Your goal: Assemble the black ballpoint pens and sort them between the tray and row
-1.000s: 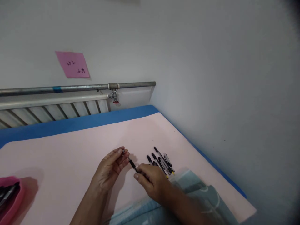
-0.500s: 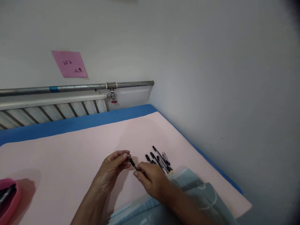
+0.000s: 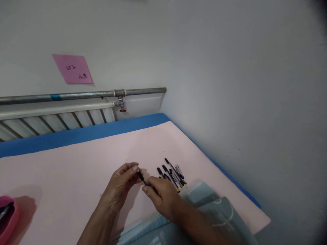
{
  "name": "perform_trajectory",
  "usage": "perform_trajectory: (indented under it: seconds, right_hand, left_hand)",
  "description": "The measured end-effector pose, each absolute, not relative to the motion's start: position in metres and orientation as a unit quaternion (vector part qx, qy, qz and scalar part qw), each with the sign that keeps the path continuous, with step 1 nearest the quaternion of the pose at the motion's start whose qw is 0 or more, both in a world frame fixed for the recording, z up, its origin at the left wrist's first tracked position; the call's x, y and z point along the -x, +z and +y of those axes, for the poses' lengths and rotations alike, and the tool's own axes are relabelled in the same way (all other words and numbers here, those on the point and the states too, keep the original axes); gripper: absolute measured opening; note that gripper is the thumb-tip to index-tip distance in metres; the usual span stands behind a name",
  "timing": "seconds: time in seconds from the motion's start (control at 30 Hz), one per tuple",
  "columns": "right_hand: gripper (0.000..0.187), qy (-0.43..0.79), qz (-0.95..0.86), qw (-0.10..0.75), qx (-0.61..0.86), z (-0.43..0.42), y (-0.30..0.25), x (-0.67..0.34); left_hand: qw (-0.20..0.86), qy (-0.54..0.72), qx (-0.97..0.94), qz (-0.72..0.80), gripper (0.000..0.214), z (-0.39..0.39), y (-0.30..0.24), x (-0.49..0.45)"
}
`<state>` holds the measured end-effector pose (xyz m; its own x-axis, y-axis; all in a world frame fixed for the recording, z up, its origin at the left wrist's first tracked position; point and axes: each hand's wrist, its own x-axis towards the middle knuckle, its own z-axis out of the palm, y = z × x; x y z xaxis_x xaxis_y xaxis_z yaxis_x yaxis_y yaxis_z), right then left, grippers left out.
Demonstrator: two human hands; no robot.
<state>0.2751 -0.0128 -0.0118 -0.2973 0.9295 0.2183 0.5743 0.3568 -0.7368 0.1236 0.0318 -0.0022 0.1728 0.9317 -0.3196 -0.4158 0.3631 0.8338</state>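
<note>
A pen point(image 3: 141, 176) with a black grip section slants between my two hands above the pink sheet. My left hand point(image 3: 125, 177) pinches its upper left end between thumb and fingers. The fingers of my right hand point(image 3: 160, 194) are wrapped round the lower right end, and most of that part is hidden in the fist. Just beyond my right hand lies a loose group of several black and clear pens point(image 3: 172, 173), some overlapping, a couple with yellow tips showing.
The pink sheet point(image 3: 76, 177) covers a blue tabletop point(image 3: 89, 128) set into a wall corner. A pink container point(image 3: 14, 217) with dark pens inside stands at the left edge. Grey-blue patterned cloth point(image 3: 204, 207) lies by my right arm. Behind are a radiator point(image 3: 68, 119) and pipe.
Everything in view has shifted slightly left with the camera. Both hands keep hold of the pen, whose position between them is almost the same.
</note>
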Motion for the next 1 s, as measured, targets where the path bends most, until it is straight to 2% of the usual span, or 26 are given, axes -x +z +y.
perform_trajectory:
  seconds: [0.23,0.47,0.6,0.7,0.73,0.83,0.87,0.9,1.0]
  right_hand:
    - [0.018,0.289,-0.753,0.331,0.489,-0.013,-0.013,-0.274]
    - [0.024,0.405,-0.699,0.348,0.475,-0.016,-0.010,-0.269]
    - [0.028,0.423,-0.678,0.357,0.484,-0.014,-0.008,-0.268]
    - [0.020,0.438,-0.652,0.377,0.491,-0.012,-0.009,-0.269]
    - [0.023,0.447,-0.640,0.381,0.496,-0.012,-0.010,-0.269]
    - [0.050,0.449,-0.626,0.371,0.519,-0.013,-0.015,-0.267]
    - [0.052,0.434,-0.635,0.365,0.525,-0.014,-0.016,-0.267]
    - [0.046,0.408,-0.652,0.359,0.529,-0.015,-0.017,-0.266]
    - [0.012,0.300,-0.712,0.350,0.529,-0.015,-0.019,-0.267]
  left_hand:
    - [0.704,0.460,-0.335,0.425,0.018,0.031,-0.005,-0.124]
    - [0.722,0.475,-0.304,0.400,0.020,0.029,-0.003,-0.127]
    - [0.731,0.463,-0.290,0.409,0.021,0.030,-0.003,-0.128]
    - [0.701,0.505,-0.233,0.447,0.016,0.037,-0.005,-0.123]
    - [0.685,0.528,-0.204,0.459,0.012,0.040,-0.006,-0.120]
    - [0.646,0.588,-0.128,0.469,0.004,0.048,-0.010,-0.111]
    - [0.640,0.600,-0.112,0.466,0.006,0.050,-0.012,-0.109]
    - [0.637,0.608,-0.103,0.463,0.007,0.051,-0.013,-0.107]
    - [0.638,0.613,-0.098,0.455,0.009,0.050,-0.015,-0.108]
